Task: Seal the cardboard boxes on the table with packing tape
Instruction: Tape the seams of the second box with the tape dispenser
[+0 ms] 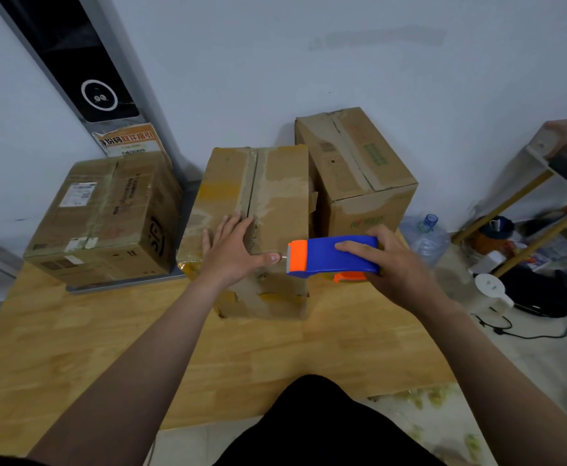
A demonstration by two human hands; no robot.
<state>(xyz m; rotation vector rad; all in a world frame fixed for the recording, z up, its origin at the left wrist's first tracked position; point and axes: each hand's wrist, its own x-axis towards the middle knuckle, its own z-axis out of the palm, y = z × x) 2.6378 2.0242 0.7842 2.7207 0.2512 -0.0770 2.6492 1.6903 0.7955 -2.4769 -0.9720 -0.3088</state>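
On top of the middle box (258, 203), at its near end, the left hand (235, 250) lies flat with fingers straight, pressing the flaps down, thumb stretched toward the dispenser (332, 255). Just right of that box's near edge, the right hand (393, 264) grips the blue dispenser round its body, orange cutter end almost at the thumb; whether tape is already stuck to the cardboard I cannot tell. The middle box's seam shows as a dark open slit between patches of old torn tape, so I judge it unsealed and the strip only starting. Left of it, the left box (107, 216) looks wrapped in clear tape and may be done. Behind and to its right, the right box (356, 169) shows a taped-looking seam, though I cannot be sure. All three sit on the table (140, 348).
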